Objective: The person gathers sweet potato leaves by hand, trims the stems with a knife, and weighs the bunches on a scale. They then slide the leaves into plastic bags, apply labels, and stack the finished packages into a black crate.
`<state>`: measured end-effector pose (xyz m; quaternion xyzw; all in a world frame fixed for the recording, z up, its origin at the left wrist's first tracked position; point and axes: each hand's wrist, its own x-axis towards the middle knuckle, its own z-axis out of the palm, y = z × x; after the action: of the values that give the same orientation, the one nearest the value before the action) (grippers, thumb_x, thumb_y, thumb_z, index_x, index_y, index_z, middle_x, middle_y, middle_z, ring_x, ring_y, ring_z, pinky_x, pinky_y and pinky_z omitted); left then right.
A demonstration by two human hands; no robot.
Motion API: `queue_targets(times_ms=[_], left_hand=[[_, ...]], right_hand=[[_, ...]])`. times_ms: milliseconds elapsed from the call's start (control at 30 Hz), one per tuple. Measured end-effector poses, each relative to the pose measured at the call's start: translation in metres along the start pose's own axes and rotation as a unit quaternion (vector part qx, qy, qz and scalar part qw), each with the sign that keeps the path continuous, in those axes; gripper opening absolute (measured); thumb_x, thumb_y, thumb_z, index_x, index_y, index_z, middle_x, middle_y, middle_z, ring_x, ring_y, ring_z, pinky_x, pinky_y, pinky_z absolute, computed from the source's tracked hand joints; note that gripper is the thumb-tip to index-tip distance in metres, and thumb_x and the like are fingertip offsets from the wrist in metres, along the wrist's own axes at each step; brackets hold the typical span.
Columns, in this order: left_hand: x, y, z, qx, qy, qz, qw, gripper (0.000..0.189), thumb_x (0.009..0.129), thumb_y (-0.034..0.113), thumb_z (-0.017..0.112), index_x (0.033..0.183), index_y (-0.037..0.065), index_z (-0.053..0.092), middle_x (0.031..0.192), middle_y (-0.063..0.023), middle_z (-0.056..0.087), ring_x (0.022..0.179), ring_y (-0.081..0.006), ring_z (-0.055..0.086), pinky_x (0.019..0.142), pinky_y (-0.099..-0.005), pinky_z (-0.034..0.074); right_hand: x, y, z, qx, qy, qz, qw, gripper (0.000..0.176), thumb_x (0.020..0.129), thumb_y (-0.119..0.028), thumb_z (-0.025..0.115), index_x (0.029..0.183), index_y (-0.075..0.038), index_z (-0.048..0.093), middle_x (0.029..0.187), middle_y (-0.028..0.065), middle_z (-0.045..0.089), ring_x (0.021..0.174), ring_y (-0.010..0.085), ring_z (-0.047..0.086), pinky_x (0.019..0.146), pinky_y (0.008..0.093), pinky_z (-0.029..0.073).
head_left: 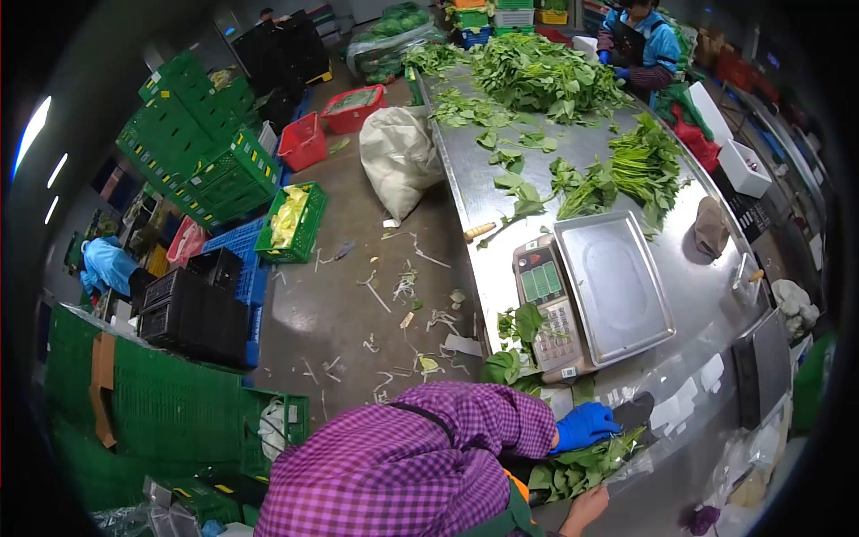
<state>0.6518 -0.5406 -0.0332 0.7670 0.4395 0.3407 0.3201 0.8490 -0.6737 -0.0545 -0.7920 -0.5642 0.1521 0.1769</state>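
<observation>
Long steel table (707,304) down the right of a packing room; grey floor (358,295) littered with stem scraps. Along the left, stacked green crates (192,134) and black crates (192,309). Counted: one scale (550,313) on the table with one flat steel pan (613,286), two red crates (304,140) and one white sack (400,157) on the floor, one heap of loose leaves (546,76) at the far end. Two people in blue (640,40), one at that end and one far left. At the near table edge, one bunch of greens (582,465) – left hand (583,426), blue-gloved, curled over its stem end; right hand (586,508), bare, under the leaves – grip impossible to tell.
</observation>
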Motion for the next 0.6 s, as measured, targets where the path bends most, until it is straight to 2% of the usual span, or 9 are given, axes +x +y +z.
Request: queue_targets(times_ms=[67,100,167,200,267,367,467,567,600], left_hand=[[-0.004,0.002,0.008,-0.136,0.028,0.097,0.986,0.029,0.081,0.010,0.062,0.109,0.015,0.064,0.095,-0.0090,0.058,0.087,-0.0280,0.055,0.075,-0.0386,0.045],[-0.006,0.010,0.004,-0.152,0.050,0.103,0.982,0.031,0.079,0.005,0.061,0.107,0.017,0.065,0.091,-0.0086,0.058,0.084,-0.0274,0.055,0.073,-0.0372,0.046],[-0.015,0.025,-0.007,-0.156,0.056,0.118,0.979,0.026,0.080,0.007,0.062,0.105,0.014,0.066,0.088,-0.0093,0.058,0.080,-0.0259,0.056,0.071,-0.0364,0.046],[-0.025,0.020,-0.003,-0.182,0.016,0.082,0.980,0.022,0.083,0.011,0.063,0.105,0.011,0.067,0.088,-0.0098,0.058,0.078,-0.0243,0.056,0.071,-0.0350,0.045],[-0.038,0.034,-0.030,-0.193,0.006,0.110,0.975,0.023,0.086,0.012,0.063,0.108,0.011,0.068,0.087,-0.0074,0.059,0.078,-0.0218,0.056,0.071,-0.0324,0.045],[-0.049,0.035,-0.049,-0.155,-0.028,0.080,0.984,0.029,0.081,0.004,0.064,0.109,0.012,0.068,0.086,-0.0060,0.059,0.078,-0.0190,0.055,0.071,-0.0289,0.045],[-0.043,0.038,-0.050,-0.205,-0.046,-0.018,0.978,0.032,0.080,0.000,0.064,0.110,0.011,0.068,0.084,-0.0054,0.056,0.077,-0.0171,0.054,0.071,-0.0259,0.043],[-0.004,0.049,-0.053,-0.151,-0.018,0.077,0.985,0.036,0.079,-0.001,0.064,0.112,0.012,0.066,0.080,-0.0052,0.053,0.072,-0.0151,0.053,0.066,-0.0238,0.043],[0.015,0.067,-0.060,-0.211,0.007,0.074,0.975,0.035,0.079,-0.004,0.064,0.111,0.010,0.067,0.078,-0.0034,0.052,0.071,-0.0127,0.051,0.066,-0.0235,0.042]], right_hand=[[-0.001,-0.013,-0.003,-0.037,-0.025,0.010,0.999,0.026,0.088,-0.015,0.046,0.095,0.005,0.060,0.084,0.0279,0.060,0.081,0.0480,0.055,0.069,0.0474,0.043],[-0.012,-0.027,0.000,-0.023,0.060,-0.005,0.998,0.026,0.086,-0.013,0.046,0.097,0.004,0.061,0.084,0.0259,0.062,0.082,0.0473,0.056,0.069,0.0477,0.044],[-0.028,-0.077,-0.032,0.038,-0.037,0.088,0.995,0.026,0.084,-0.015,0.048,0.097,0.002,0.063,0.082,0.0249,0.062,0.081,0.0463,0.057,0.069,0.0484,0.044],[-0.036,-0.071,-0.033,0.025,-0.066,0.088,0.994,0.024,0.080,-0.016,0.050,0.089,0.001,0.064,0.079,0.0247,0.062,0.077,0.0455,0.057,0.067,0.0505,0.044],[-0.054,-0.055,-0.025,0.014,-0.059,0.048,0.997,0.017,0.075,-0.013,0.048,0.074,0.001,0.058,0.071,0.0260,0.059,0.068,0.0446,0.055,0.061,0.0534,0.041],[-0.066,-0.067,-0.033,-0.058,-0.127,0.050,0.989,0.020,0.080,-0.016,0.049,0.073,-0.002,0.061,0.073,0.0232,0.062,0.070,0.0419,0.060,0.063,0.0519,0.047],[-0.068,-0.076,-0.042,-0.034,-0.092,0.096,0.991,0.023,0.083,-0.018,0.048,0.073,-0.002,0.061,0.071,0.0232,0.062,0.067,0.0431,0.060,0.063,0.0517,0.048],[-0.048,-0.076,-0.070,-0.050,-0.014,0.110,0.993,0.024,0.084,-0.022,0.049,0.072,-0.002,0.057,0.068,0.0231,0.060,0.064,0.0437,0.059,0.060,0.0520,0.047],[-0.041,-0.082,-0.095,-0.025,0.048,0.114,0.992,0.024,0.084,-0.020,0.049,0.070,-0.003,0.055,0.067,0.0228,0.060,0.062,0.0435,0.058,0.057,0.0511,0.046]])
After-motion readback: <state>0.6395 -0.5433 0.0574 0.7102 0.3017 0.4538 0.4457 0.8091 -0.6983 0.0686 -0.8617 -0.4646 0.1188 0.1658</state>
